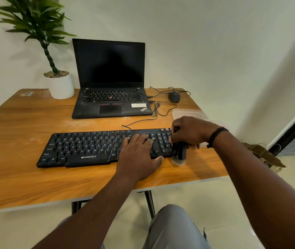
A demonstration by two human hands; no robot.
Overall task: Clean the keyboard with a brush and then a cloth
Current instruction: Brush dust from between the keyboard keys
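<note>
Gripped in the right hand [189, 131], the brush [179, 152] stands at the keyboard's [89, 148] right end. Its length runs leftward along the tabletop's [26, 178] near edge, steadied by the flat left hand [137, 155].

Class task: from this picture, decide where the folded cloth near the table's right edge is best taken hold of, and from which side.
Pinch the cloth's near edge, coming from above on the right. It lies flat on the table, so only an edge offers grip; the right hand is nearest, though it grips the brush.
</note>
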